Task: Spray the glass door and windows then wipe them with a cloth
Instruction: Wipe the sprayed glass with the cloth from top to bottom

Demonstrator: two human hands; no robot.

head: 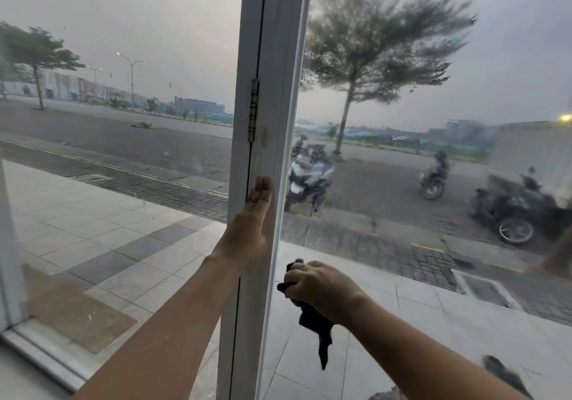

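A white door frame [272, 59] with a brass hinge [253, 110] runs up the middle of the head view. My left hand [252, 223] lies flat against this frame, fingers straight and pointing up. To its right is a glass pane [433, 74], smeared and hazy over much of its surface. My right hand [318, 285] grips a dark cloth [318, 328] and holds it against the lower left part of that pane; a tail of cloth hangs below the fist. Left of the frame is another glass pane [123, 90]. No spray bottle is in view.
Outside, parked motorcycles [309, 176] stand on the paved strip beyond the right pane, with a tree [349, 111] and a road behind them. A tiled walkway [108, 229] lies beyond the left pane. A white frame rail [37, 353] runs along the floor at lower left.
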